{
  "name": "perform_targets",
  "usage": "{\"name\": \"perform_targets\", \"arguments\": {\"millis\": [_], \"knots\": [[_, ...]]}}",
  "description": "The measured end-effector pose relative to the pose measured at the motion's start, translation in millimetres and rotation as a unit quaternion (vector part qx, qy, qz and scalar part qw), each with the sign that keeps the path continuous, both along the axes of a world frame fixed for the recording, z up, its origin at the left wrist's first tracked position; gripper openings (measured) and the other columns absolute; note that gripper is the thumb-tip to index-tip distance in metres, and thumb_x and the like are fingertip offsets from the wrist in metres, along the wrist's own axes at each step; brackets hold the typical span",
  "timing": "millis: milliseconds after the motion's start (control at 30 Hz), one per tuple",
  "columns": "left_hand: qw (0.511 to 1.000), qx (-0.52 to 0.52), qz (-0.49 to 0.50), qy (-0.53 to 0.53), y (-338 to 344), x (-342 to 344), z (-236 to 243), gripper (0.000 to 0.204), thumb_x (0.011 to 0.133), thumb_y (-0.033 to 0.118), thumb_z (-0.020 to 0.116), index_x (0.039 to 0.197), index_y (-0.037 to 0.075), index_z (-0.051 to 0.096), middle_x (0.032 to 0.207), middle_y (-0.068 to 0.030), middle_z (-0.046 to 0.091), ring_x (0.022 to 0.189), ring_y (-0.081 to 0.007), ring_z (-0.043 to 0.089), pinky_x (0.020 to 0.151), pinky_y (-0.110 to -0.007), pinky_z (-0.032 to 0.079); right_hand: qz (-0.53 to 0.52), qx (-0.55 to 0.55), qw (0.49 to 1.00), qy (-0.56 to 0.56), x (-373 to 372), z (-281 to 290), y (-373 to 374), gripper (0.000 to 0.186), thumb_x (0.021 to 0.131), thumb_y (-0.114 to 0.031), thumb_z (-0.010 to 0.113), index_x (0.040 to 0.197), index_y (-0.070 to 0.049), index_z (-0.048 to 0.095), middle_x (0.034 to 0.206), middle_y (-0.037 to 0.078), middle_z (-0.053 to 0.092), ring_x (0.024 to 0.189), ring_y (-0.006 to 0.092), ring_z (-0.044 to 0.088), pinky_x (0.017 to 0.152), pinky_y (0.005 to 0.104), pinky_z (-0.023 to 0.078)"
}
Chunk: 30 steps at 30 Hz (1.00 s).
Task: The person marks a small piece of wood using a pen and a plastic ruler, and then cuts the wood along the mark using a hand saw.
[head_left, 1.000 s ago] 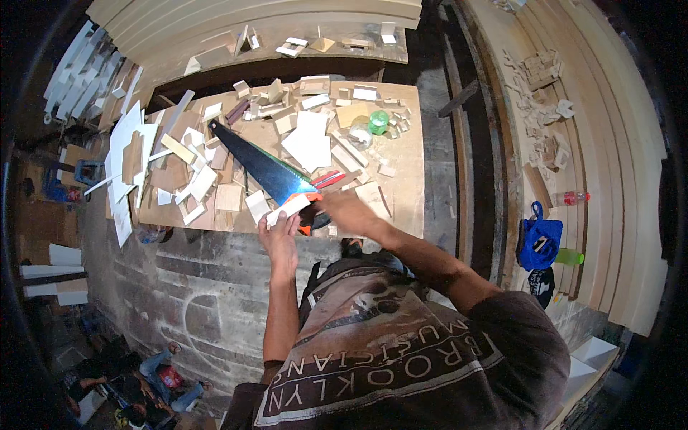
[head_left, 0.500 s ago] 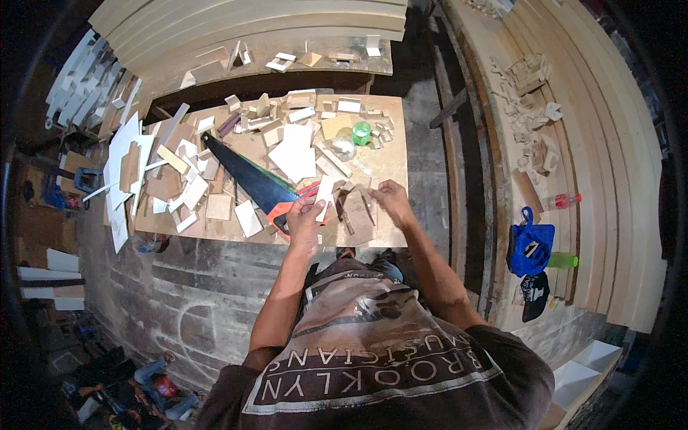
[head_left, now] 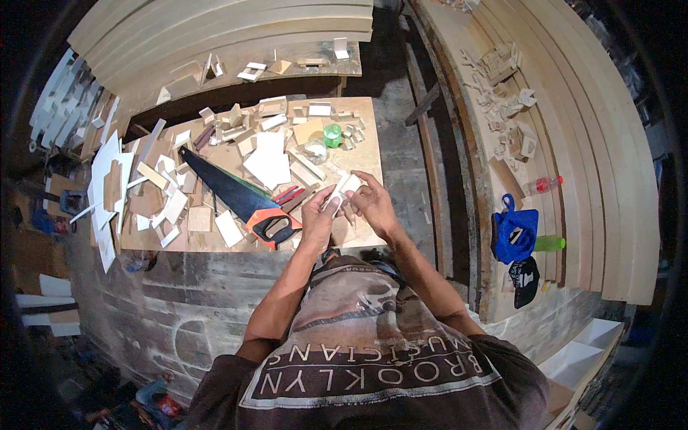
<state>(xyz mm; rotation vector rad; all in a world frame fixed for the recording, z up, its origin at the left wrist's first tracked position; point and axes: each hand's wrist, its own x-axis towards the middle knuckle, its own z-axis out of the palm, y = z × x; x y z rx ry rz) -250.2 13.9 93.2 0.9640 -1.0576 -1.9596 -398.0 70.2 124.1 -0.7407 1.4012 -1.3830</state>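
Near the front right of the plywood worktable (head_left: 362,122), my left hand (head_left: 319,218) and my right hand (head_left: 371,208) are both closed on small white-faced wood pieces (head_left: 347,183), with fingertips partly hidden. A hand saw (head_left: 222,190) with an orange and black handle lies just left of my hands, beside red-handled tools (head_left: 289,194). Around them are cut blocks, white sheets (head_left: 266,161), a green plastic cup (head_left: 332,135) and a clear container (head_left: 315,149).
A right-hand bench (head_left: 491,179) bears carved pieces, plastic bottles (head_left: 550,243), a blue bag (head_left: 514,229) and a dark cap (head_left: 525,282). Planks (head_left: 215,25) line the back. Loose white boards (head_left: 104,197) overhang the table's left end. People (head_left: 154,398) sit low at lower left.
My left hand moved from the saw handle area rightward with the white piece. My right hand left the saw, then came in to join the left at that piece. The view has shifted.
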Motion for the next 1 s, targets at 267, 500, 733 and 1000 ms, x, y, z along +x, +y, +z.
{"name": "perform_targets", "arguments": {"millis": [267,500,733,1000], "knots": [[0.999,-0.045,-0.003,-0.025,2,-7,0,0.040,0.091,0.003,0.068,0.129,-0.007,0.059,0.110,-0.0087,0.069,0.090,-0.0111,0.063,0.073,-0.025,0.050,-0.003,-0.012,0.999,0.034,-2,-3,5,0.053,0.092,-0.008,0.070,0.141,-0.001,0.050,0.075,0.002,0.060,0.067,0.0077,0.056,0.060,0.0235,0.045],[0.997,-0.067,0.002,-0.041,2,-10,4,0.035,0.091,0.005,0.068,0.124,-0.005,0.063,0.104,-0.0076,0.071,0.087,-0.0103,0.064,0.071,-0.025,0.051,-0.001,-0.026,0.999,0.042,-3,-2,7,0.055,0.091,-0.007,0.070,0.141,-0.002,0.048,0.082,0.004,0.062,0.073,0.0090,0.059,0.061,0.0243,0.047],[0.997,-0.071,-0.001,-0.020,1,-14,11,0.034,0.092,0.005,0.068,0.124,-0.005,0.064,0.100,-0.0069,0.071,0.084,-0.0094,0.064,0.069,-0.023,0.050,-0.026,-0.059,0.997,0.037,-5,-5,8,0.053,0.092,-0.008,0.071,0.140,-0.002,0.049,0.082,0.005,0.062,0.070,0.0092,0.057,0.060,0.0252,0.046],[0.995,-0.074,-0.059,-0.017,-4,-13,15,0.042,0.089,0.003,0.068,0.130,-0.005,0.061,0.097,-0.0037,0.070,0.075,-0.0064,0.058,0.066,-0.021,0.049,-0.061,-0.050,0.997,-0.015,-11,-10,6,0.045,0.092,-0.006,0.070,0.133,-0.001,0.054,0.075,0.002,0.060,0.064,0.0089,0.052,0.056,0.0254,0.041]]}}
